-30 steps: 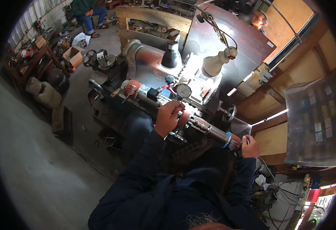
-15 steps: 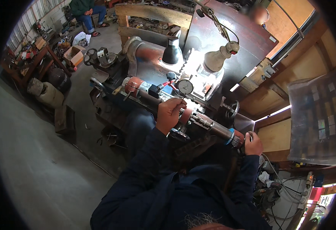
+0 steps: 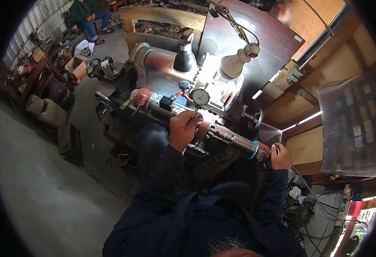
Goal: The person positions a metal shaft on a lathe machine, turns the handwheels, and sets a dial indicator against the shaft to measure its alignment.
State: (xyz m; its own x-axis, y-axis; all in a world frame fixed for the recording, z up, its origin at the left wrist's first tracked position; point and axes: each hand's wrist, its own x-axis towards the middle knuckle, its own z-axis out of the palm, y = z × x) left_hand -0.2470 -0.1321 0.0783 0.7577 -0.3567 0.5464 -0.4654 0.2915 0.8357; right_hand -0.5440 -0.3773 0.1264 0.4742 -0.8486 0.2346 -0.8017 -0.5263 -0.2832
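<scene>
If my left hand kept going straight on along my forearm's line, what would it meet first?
Probably the round dial gauge just ahead of your left hand, though depth is unclear from this view.

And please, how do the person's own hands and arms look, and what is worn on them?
The left hand and right hand are bare, without gloves. Long, plain sleeves in dark navy cover both arms down to the wrists. No marking is visible on them.

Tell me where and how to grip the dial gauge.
I'd pinch the dial gauge by its round rim, coming from the picture's right: its dial looks toward the camera, the red arm lies on its left, and the left hand is just below.
</scene>
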